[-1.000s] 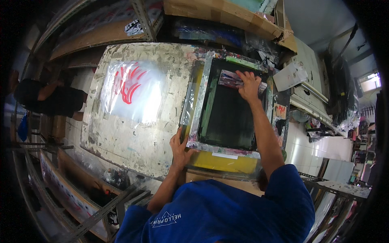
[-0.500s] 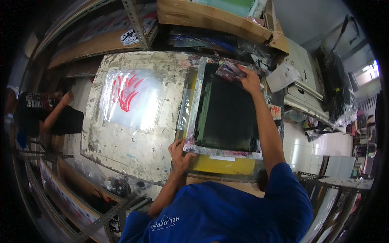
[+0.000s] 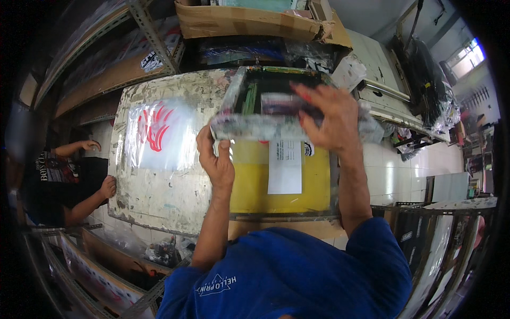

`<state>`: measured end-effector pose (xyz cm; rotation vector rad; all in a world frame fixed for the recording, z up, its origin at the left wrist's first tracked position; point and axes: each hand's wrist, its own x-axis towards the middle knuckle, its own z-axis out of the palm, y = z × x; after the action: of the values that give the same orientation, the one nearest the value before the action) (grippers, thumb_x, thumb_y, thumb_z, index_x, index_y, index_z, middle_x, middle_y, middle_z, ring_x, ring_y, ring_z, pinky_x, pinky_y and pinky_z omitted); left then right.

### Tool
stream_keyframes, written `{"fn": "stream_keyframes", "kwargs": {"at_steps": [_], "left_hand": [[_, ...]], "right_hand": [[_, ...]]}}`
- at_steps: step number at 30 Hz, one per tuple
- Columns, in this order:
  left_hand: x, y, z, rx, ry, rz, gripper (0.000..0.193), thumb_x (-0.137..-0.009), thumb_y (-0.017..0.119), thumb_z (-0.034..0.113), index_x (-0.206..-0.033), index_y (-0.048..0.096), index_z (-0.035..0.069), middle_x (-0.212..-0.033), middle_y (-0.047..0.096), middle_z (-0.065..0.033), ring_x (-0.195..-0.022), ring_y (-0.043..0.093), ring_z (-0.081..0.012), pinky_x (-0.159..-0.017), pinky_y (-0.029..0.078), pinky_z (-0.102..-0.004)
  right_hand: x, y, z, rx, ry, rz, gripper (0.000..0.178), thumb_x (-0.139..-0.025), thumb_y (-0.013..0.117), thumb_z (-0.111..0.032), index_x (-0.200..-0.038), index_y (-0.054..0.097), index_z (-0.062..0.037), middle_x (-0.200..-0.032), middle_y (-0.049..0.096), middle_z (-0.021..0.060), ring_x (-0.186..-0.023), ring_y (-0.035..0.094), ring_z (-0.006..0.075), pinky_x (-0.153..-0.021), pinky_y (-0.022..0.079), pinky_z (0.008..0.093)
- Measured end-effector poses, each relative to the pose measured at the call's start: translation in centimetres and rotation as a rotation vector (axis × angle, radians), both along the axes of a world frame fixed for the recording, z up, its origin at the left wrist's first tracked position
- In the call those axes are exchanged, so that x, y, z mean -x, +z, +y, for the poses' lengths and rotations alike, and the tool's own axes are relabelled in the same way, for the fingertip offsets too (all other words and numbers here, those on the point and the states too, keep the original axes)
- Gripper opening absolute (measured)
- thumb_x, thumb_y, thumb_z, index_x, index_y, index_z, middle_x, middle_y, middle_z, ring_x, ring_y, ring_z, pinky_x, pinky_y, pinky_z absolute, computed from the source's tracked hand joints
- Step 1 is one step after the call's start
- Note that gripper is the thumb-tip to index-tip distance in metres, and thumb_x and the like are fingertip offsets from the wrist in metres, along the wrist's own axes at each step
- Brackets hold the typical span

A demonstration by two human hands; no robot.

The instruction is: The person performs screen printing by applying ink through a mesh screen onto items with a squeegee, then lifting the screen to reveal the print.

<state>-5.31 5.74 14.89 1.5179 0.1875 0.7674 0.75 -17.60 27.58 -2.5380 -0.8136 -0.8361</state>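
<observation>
My left hand [image 3: 215, 162] grips the near left corner of a paint-stained screen printing frame [image 3: 281, 127], its near side raised off the yellow surface. Dark mesh [image 3: 276, 82] with a green streak along its left shows inside the frame. A blurred squeegee [image 3: 284, 103], stained purple and dark, rests there. My right hand [image 3: 337, 117] is above the frame's near right part, smeared by motion, its fingers spread beside the squeegee and their tips reddish. Beneath the raised side, a white paper slip [image 3: 285, 167] lies on the yellow board [image 3: 247, 186].
Left on the worn white table [image 3: 175, 196] lies a clear plastic sheet [image 3: 180, 133] with red strokes. Another person's hand [image 3: 108, 187] touches the table's left edge. A cardboard box [image 3: 255, 24] stands on the far shelf; metal racks [image 3: 151, 37] flank the workspace.
The frame's near side has risen, uncovering the yellow board and paper slip. My left hand moved up with it; my right hand came nearer from the far edge. The other person's hand reached the table.
</observation>
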Motion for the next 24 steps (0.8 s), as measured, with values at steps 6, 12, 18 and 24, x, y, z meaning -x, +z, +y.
{"fn": "stream_keyframes", "kwargs": {"at_steps": [6, 12, 18, 24], "left_hand": [[-0.2, -11.8, 0.9, -0.512, 0.262, 0.476, 0.051, -0.081, 0.073, 0.017, -0.126, 0.057, 0.001, -0.104, 0.063, -0.0165, -0.097, 0.059, -0.03, -0.089, 0.046, -0.0407], [2.0, -16.1, -0.4, -0.762, 0.221, 0.468, 0.016, -0.08, 0.075, 0.017, -0.084, 0.071, 0.001, -0.082, 0.066, -0.0157, -0.078, 0.063, -0.033, -0.069, 0.05, -0.0437], [0.5, -11.8, -1.2, -0.05, 0.176, 0.413, 0.029, -0.087, 0.071, 0.019, -0.075, 0.063, -0.006, -0.063, 0.056, -0.0043, -0.06, 0.045, -0.0123, -0.062, 0.041, -0.0297], [1.5, -11.5, 8.0, -0.006, 0.272, 0.403, 0.028, -0.089, 0.069, 0.018, -0.074, 0.063, -0.004, -0.062, 0.053, 0.0001, -0.061, 0.041, -0.0096, -0.058, 0.038, -0.0292]], "right_hand": [[-6.4, 4.3, -0.1, -0.112, 0.045, -0.016, 0.041, -0.07, 0.069, -0.031, -0.108, 0.074, -0.0159, -0.079, 0.068, 0.0183, -0.076, 0.066, 0.0363, -0.073, 0.051, 0.0435], [-8.1, 6.0, 0.0, -0.042, -0.045, 0.041, 0.039, -0.073, 0.068, -0.035, -0.107, 0.074, -0.0176, -0.081, 0.07, 0.0177, -0.079, 0.068, 0.035, -0.076, 0.054, 0.0426], [-8.9, 6.1, -0.7, -0.027, -0.057, 0.114, 0.04, -0.076, 0.072, -0.029, -0.115, 0.071, -0.0172, -0.101, 0.069, 0.0191, -0.094, 0.066, 0.0357, -0.083, 0.051, 0.0388], [-8.6, 6.8, 0.3, 0.01, -0.093, 0.119, 0.041, -0.077, 0.072, -0.031, -0.116, 0.07, -0.017, -0.106, 0.069, 0.0184, -0.097, 0.066, 0.0343, -0.085, 0.051, 0.039]]}}
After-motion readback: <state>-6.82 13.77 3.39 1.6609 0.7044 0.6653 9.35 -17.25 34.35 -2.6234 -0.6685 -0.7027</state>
